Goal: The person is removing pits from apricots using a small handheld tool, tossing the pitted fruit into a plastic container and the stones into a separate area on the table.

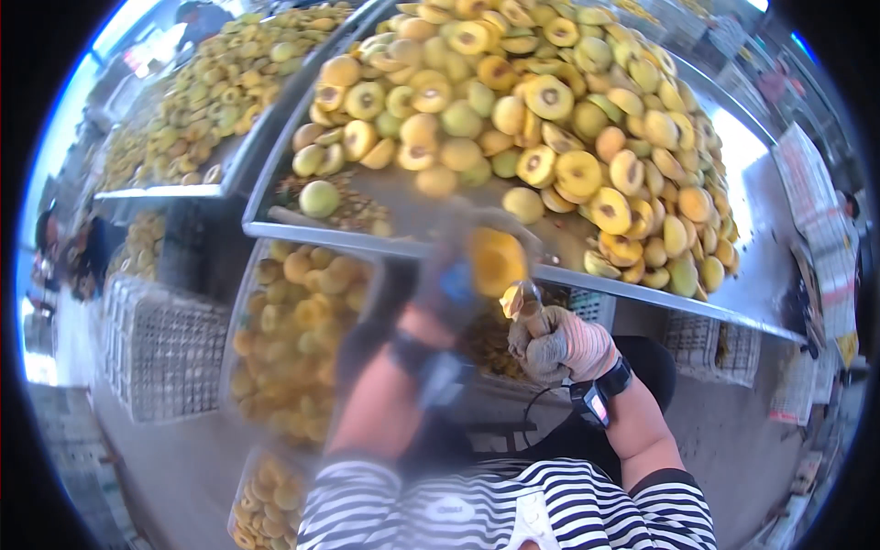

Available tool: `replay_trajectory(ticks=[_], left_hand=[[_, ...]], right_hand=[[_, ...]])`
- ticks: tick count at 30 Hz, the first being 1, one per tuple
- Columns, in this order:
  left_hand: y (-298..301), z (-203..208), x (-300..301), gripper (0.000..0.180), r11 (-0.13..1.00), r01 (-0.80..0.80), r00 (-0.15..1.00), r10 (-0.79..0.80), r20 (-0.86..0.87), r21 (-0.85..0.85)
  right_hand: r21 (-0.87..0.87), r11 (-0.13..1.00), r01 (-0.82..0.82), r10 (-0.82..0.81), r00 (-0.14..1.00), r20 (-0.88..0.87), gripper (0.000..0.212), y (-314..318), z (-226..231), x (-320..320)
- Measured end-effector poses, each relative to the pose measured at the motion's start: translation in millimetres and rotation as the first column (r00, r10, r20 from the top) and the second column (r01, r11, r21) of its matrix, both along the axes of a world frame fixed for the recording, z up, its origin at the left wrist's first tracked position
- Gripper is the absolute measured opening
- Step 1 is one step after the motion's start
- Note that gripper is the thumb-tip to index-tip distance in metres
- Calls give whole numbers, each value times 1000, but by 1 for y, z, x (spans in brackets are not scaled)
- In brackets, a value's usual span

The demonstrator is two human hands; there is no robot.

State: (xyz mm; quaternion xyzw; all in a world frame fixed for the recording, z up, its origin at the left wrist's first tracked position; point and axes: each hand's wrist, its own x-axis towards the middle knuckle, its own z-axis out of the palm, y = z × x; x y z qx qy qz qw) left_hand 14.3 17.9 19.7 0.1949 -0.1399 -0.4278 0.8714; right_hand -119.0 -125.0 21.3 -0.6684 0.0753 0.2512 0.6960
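Observation:
My left hand point(458, 246), gloved and smeared by motion, holds a yellow peach half point(498, 263) over the front edge of the metal table, its hollowed cut face showing. Just below and to the right, my gloved right hand point(557, 348) is closed around the wooden handle of a pitting tool point(533, 321). The tool's curved metal end points up, close to the peach half, with a scrap of fruit point(511, 301) on it. Beyond my hands, a large heap of halved peaches point(550, 101) covers much of the table; many show brown centres.
The table's metal rim point(339, 236) runs across in front of me. A whole greenish peach point(319, 199) lies near it, beside small scraps. Below left stand crates of peaches point(298, 339) and a white plastic crate point(174, 344). A second heaped table point(160, 192) stands farther left.

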Motion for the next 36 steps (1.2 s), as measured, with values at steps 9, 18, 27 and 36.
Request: replay_trajectory(ticks=[9,18,27,36], left_hand=[[66,5,-1,55,730,-631,580,219,785,263],[321,-60,37,33,280,-840,512,696,504,465],[296,-197,-42,56,-169,-954,290,-720,631,246],[240,-71,90,29,-14,-1000,17,-170,985,15]], right_hand=[[-935,316,-164,287,955,-71,33,-8,-46,-5],[-951,304,-57,420,904,80,35,15,-63,-3],[-913,400,-77,367,927,82,35,28,-52,21],[-876,483,7,351,915,201,33,31,-24,29]])
